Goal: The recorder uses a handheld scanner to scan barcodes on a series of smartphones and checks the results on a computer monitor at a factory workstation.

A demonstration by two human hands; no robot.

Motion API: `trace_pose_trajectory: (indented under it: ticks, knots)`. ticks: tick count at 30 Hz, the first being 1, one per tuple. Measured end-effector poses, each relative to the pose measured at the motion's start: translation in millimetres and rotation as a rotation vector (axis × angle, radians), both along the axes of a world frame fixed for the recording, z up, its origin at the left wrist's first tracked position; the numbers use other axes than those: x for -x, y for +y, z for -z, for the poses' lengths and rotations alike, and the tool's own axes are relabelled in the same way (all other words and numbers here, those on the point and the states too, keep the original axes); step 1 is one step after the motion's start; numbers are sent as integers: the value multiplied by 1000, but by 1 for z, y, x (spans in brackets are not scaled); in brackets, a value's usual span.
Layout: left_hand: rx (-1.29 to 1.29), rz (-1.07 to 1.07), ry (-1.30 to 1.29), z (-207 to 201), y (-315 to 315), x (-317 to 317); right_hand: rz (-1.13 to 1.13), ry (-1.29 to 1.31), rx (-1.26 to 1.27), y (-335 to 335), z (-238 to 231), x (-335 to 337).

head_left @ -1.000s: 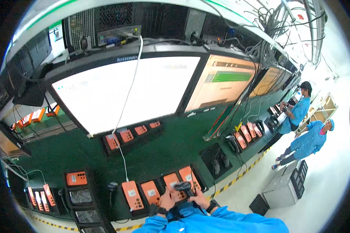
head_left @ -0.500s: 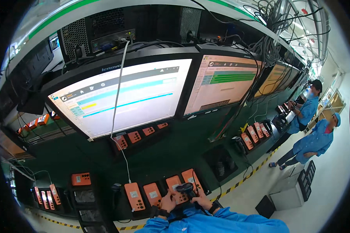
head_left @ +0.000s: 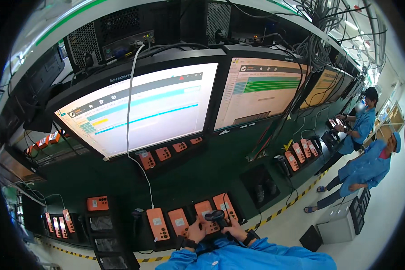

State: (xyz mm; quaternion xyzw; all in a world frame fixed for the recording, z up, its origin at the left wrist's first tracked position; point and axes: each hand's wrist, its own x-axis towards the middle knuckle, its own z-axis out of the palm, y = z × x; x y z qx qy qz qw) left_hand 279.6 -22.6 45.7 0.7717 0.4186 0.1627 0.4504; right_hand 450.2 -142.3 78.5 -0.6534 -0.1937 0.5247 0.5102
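Several orange phones lie back up in a row at the bench's near edge, with black camera lenses and white labels. My right hand (head_left: 234,231) is closed around a black handheld barcode scanner (head_left: 217,216), which is over the third phone. At that phone's lower left is my left hand (head_left: 196,233), its fingers bent at the edge of the orange phone (head_left: 204,208). My hand and the scanner hide the phone's lower part. To the left are a second phone (head_left: 178,219) and a phone with a white cable (head_left: 157,220) plugged into its top.
Two lit monitors (head_left: 144,108) (head_left: 261,92) stand behind the green bench (head_left: 99,173). More orange phones (head_left: 164,153) sit below them. A black stacked tray rack (head_left: 104,245) is at left. Two people (head_left: 363,123) (head_left: 369,166) in blue stand at right, near a grey cabinet (head_left: 337,225).
The view has shifted slightly, moving the bench and phones a little right and the monitors up. A small icon on the left monitor has turned red. Both hands keep nearly the same pose.
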Motion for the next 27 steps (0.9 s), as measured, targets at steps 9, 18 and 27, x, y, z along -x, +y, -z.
trace_pose_trajectory:
  ticks: [9,18,27]
  knots:
    - [63,-20,51,16,0,0,66,45,-56,-5,-7,-2]
    - [-17,14,52,14,1,1,91,76,-48,-9,-3,-3]
    - [-27,42,91,23,0,2,39,41,-51,-4,4,-5]
